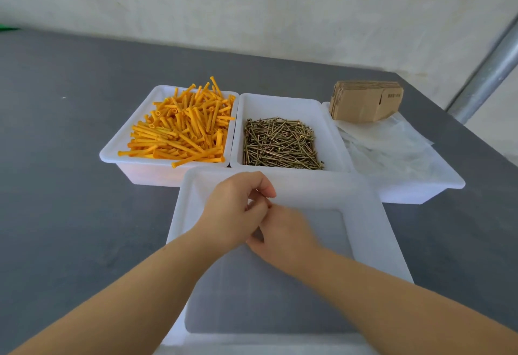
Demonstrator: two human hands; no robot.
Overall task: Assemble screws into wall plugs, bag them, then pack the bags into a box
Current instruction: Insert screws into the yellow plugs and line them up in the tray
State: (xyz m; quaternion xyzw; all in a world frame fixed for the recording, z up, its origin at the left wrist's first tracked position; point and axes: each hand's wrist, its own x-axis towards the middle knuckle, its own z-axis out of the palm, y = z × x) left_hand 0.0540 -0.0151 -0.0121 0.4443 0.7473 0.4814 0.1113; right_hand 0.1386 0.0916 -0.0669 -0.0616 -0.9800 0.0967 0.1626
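My left hand (238, 209) and my right hand (286, 234) meet over the near white tray (364, 214), which holds nothing. The left hand's fingers are curled, and a small brown tip (269, 206), seemingly a screw, shows at its fingertips. The right hand is blurred, its fingers tucked under the left hand and hidden. Orange wall plugs (182, 130) fill the back-left tray (112, 155). Brass screws (280, 141) lie heaped in the middle tray (280, 102). Flat cardboard boxes (364, 102) and clear plastic bags (392, 147) lie in the right tray (420, 192).
The trays stand on a dark grey table (70, 158). A pale wall runs behind it, and a metal pole (490, 74) slants up at the far right. Something green (8, 28) shows at the far left edge.
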